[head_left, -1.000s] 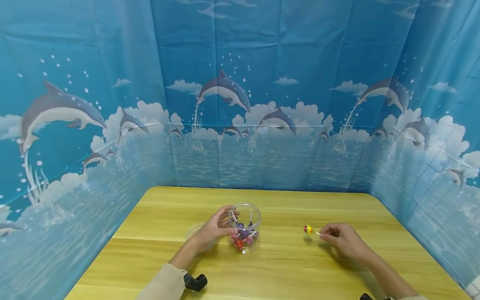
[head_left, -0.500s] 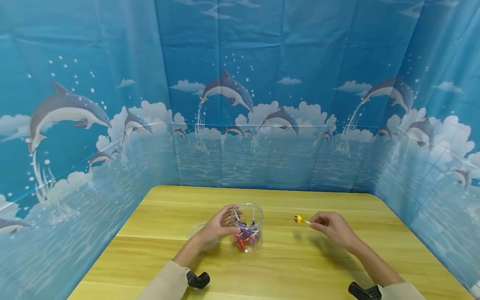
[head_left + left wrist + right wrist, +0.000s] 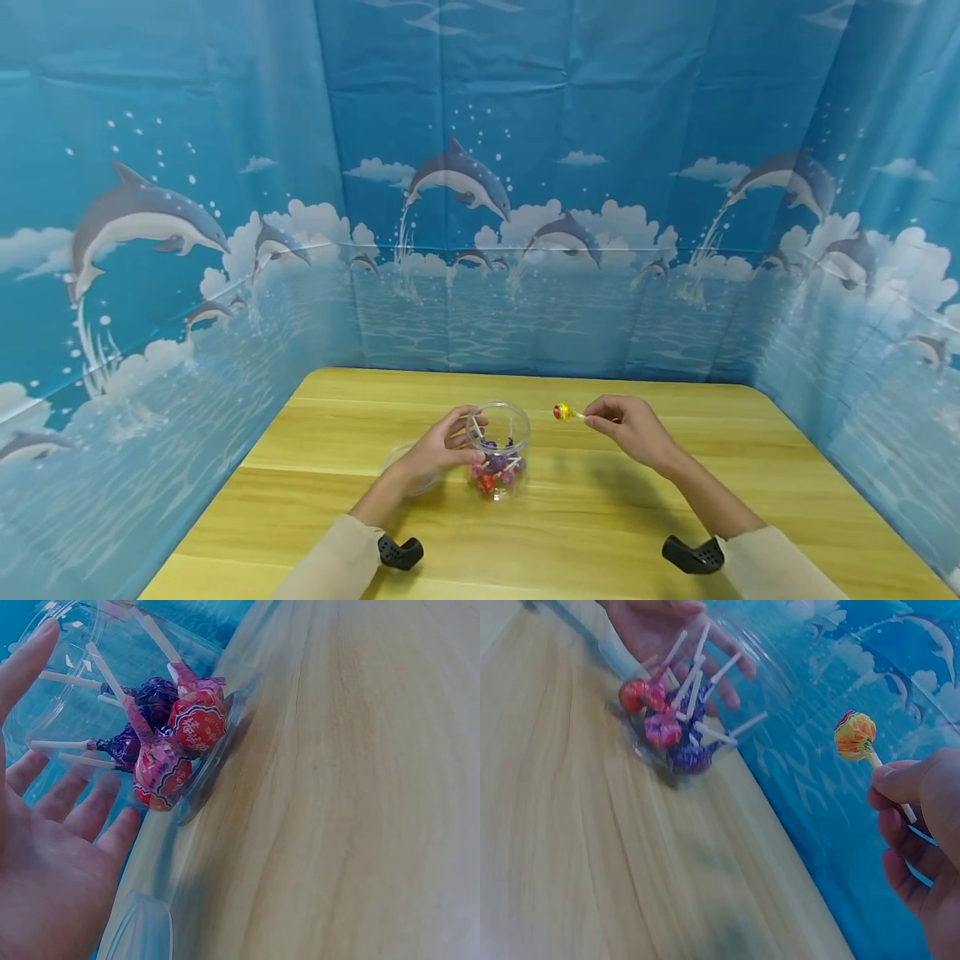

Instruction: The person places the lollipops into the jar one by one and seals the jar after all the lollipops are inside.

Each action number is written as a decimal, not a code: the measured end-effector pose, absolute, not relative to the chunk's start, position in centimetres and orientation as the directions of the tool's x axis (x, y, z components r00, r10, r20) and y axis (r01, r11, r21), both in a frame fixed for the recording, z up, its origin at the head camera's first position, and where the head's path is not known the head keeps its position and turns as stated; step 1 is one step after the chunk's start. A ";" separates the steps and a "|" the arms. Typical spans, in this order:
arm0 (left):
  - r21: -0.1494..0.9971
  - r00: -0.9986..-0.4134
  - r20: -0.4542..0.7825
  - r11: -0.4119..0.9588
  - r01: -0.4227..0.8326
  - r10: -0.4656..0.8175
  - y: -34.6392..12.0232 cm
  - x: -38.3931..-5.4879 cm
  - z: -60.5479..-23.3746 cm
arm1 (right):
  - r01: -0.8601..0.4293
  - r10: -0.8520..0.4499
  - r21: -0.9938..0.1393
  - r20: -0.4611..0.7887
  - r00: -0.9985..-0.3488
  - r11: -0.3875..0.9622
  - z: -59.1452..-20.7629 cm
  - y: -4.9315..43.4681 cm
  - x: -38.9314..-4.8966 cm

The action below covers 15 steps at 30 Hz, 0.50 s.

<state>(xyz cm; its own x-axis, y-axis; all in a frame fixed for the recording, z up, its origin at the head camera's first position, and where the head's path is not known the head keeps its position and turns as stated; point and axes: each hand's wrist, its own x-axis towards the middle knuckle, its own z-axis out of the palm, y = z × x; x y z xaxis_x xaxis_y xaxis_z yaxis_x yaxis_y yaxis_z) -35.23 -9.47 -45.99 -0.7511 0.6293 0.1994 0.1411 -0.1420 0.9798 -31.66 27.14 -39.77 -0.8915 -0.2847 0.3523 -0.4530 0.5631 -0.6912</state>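
Observation:
A clear plastic jar (image 3: pixel 498 492) stands lidless on the table, with several lollipops (image 3: pixel 161 776) in red, pink and purple wrappers inside, sticks mostly upward. My left hand (image 3: pixel 438 454) holds the jar's left side, thumb on the near side and fingers behind; in the left wrist view the fingers (image 3: pixel 112 836) curve around it. To the right, raised above the table, my right hand (image 3: pixel 630 429) pinches the white stick of a yellow-wrapped lollipop (image 3: pixel 855 736) between thumb and fingers. Its candy end points left, toward the jar's mouth, a short gap away.
A clear round lid (image 3: pixel 427 487) lies on the table, partly hidden by the left hand and forearm. The wood-grain table (image 3: pixel 570 542) ends at a blue curtain (image 3: pixel 525 325) printed with dolphins, behind and at both sides.
My right hand has carried the yellow lollipop left and upward, closer to the jar. The left hand stays at the jar; the whole head view has shifted slightly.

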 end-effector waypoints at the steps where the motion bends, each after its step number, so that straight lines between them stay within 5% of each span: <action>1: 0.980 -0.750 0.198 -0.141 0.141 0.631 -9.4 -35.3 -46.0 | -0.460 -0.287 -0.689 0.359 -0.888 0.560 -39.6 26.7 -31.7; 15: 0.981 -0.753 0.195 -0.122 0.152 0.628 -9.4 -35.4 -46.0 | -0.582 -0.426 -0.620 0.400 -0.811 0.526 -38.1 19.8 -33.4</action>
